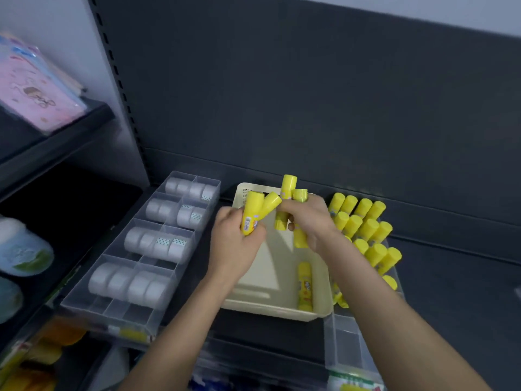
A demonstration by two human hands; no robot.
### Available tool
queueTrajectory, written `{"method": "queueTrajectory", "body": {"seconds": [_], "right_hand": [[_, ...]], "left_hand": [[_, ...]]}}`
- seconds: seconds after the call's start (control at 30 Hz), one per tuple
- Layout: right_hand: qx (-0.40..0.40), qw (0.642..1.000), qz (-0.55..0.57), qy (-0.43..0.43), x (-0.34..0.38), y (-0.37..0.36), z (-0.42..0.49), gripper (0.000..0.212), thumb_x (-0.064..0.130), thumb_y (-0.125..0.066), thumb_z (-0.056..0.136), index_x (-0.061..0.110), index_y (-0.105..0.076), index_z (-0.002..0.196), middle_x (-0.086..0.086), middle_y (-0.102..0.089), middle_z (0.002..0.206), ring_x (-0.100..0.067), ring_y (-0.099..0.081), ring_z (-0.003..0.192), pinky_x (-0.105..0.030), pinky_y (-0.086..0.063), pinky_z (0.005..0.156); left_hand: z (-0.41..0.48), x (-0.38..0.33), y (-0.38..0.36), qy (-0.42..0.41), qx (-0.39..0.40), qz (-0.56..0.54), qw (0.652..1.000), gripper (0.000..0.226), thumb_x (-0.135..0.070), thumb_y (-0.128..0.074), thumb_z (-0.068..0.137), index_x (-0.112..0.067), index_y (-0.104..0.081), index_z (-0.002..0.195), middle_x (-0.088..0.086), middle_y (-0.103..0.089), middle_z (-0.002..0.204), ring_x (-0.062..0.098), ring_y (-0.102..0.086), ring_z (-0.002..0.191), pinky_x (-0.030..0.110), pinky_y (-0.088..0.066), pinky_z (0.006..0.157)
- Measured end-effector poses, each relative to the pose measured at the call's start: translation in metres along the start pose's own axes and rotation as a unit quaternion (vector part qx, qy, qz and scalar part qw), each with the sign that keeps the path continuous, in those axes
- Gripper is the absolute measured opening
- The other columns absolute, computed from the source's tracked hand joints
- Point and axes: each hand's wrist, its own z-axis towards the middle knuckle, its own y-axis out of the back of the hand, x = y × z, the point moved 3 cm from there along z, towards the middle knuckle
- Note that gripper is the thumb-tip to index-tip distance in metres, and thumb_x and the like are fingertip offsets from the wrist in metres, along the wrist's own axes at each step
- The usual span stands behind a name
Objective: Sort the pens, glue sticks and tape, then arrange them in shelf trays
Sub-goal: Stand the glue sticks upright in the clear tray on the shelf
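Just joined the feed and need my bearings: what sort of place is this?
Probably a stationery shop shelf: a slotted shelf upright, a clear tray of tape rolls, and rows of identical glue sticks.

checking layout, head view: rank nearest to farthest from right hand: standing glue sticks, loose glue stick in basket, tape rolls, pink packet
1. standing glue sticks, just right of the right hand
2. loose glue stick, below, in the basket
3. tape rolls, left tray
4. pink packet, upper-left shelf
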Motion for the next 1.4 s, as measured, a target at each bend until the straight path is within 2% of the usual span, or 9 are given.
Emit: {"method": "queueTrajectory", "body": {"seconds": [0.07, 0.23, 0.4, 0.53, 0.63, 0.73, 0.83, 1.03, 1.4], "right_hand": [[-0.021, 0.999, 0.036, 0.018, 0.004, 0.016, -0.014, 0.013, 0.005, -0.065, 0.075, 0.013, -0.057, 0.067, -0.003, -0.045, 0.056, -0.015, -0.039, 0.047, -0.021, -0.035, 0.043], [-0.062, 0.990, 0.117, 0.055, 0.006, 0.058, -0.053, 0.012, 0.002, -0.064, 0.080, 0.012, -0.058, 0.081, -0.004, -0.050, 0.062, -0.014, -0.042, 0.048, -0.023, -0.036, 0.043], [-0.090, 0.975, 0.198, 0.053, -0.005, 0.085, -0.091, 0.003, 0.008, -0.065, 0.083, 0.008, -0.063, 0.085, -0.005, -0.053, 0.063, -0.015, -0.047, 0.051, -0.027, -0.041, 0.048], [-0.136, 0.959, 0.247, 0.016, -0.023, 0.114, -0.114, 0.023, 0.023, -0.066, 0.086, 0.001, -0.069, 0.089, -0.013, -0.065, 0.075, -0.023, -0.060, 0.064, -0.037, -0.050, 0.063], [-0.196, 0.959, 0.201, 0.027, -0.039, 0.143, -0.125, 0.012, 0.015, -0.065, 0.086, 0.009, -0.065, 0.075, -0.009, -0.060, 0.064, -0.020, -0.053, 0.053, -0.030, -0.045, 0.053], [-0.238, 0.961, 0.132, 0.044, -0.060, 0.166, -0.131, 0.014, 0.006, -0.062, 0.083, 0.017, -0.062, 0.092, -0.004, -0.058, 0.067, -0.017, -0.049, 0.054, -0.031, -0.043, 0.051], [-0.250, 0.965, 0.054, 0.047, -0.076, 0.181, -0.137, 0.026, 0.008, -0.063, 0.081, 0.024, -0.059, 0.100, -0.004, -0.063, 0.076, -0.020, -0.057, 0.063, -0.034, -0.050, 0.060], [-0.187, 0.979, -0.058, 0.051, -0.089, 0.191, -0.133, 0.012, 0.011, -0.061, 0.080, 0.020, -0.064, 0.087, 0.001, -0.066, 0.070, -0.006, -0.056, 0.052, -0.024, -0.042, 0.053], [-0.074, 0.980, -0.173, 0.063, -0.090, 0.192, -0.117, 0.019, 0.003, -0.065, 0.076, 0.021, -0.066, 0.083, -0.001, -0.067, 0.077, -0.022, -0.063, 0.076, -0.030, -0.049, 0.062]], "left_hand": [[0.000, -0.004, -0.006, 0.082, 0.052, -0.106, 0.990, 0.026, -0.017, -0.064, 0.075, -0.007, -0.045, 0.060, 0.003, -0.046, 0.065, 0.015, -0.045, 0.062, 0.029, -0.035, 0.062], [-0.016, -0.022, -0.030, 0.211, 0.146, -0.344, 0.903, 0.008, -0.007, -0.067, 0.084, -0.008, -0.063, 0.091, 0.005, -0.054, 0.075, 0.021, -0.048, 0.073, 0.037, -0.044, 0.074], [-0.038, -0.046, -0.047, 0.201, 0.223, -0.363, 0.882, 0.019, -0.015, -0.068, 0.085, -0.004, -0.067, 0.101, 0.009, -0.065, 0.086, 0.022, -0.061, 0.082, 0.042, -0.051, 0.088], [-0.049, -0.061, -0.052, 0.213, 0.238, -0.373, 0.871, 0.016, -0.017, -0.064, 0.088, -0.004, -0.068, 0.096, 0.010, -0.070, 0.084, 0.021, -0.068, 0.080, 0.033, -0.056, 0.079], [-0.061, -0.070, -0.059, 0.211, 0.233, -0.360, 0.878, 0.013, -0.013, -0.061, 0.090, -0.004, -0.066, 0.098, 0.012, -0.071, 0.086, 0.017, -0.070, 0.075, 0.028, -0.059, 0.069], [-0.078, -0.077, -0.070, 0.208, 0.232, -0.359, 0.880, 0.009, -0.008, -0.059, 0.092, -0.006, -0.062, 0.100, 0.011, -0.069, 0.085, 0.016, -0.069, 0.068, 0.024, -0.055, 0.055], [-0.092, -0.080, -0.080, 0.198, 0.244, -0.354, 0.881, 0.017, -0.006, -0.060, 0.090, -0.007, -0.061, 0.107, 0.011, -0.068, 0.088, 0.019, -0.067, 0.072, 0.027, -0.056, 0.061], [-0.109, -0.085, -0.092, 0.191, 0.222, -0.361, 0.885, 0.018, -0.013, -0.061, 0.090, -0.005, -0.063, 0.107, 0.010, -0.068, 0.085, 0.019, -0.065, 0.071, 0.032, -0.057, 0.065], [-0.126, -0.080, -0.096, 0.178, 0.180, -0.306, 0.918, 0.025, -0.021, -0.068, 0.085, -0.013, -0.067, 0.109, 0.009, -0.072, 0.104, 0.028, -0.067, 0.100, 0.045, -0.054, 0.083]]}}
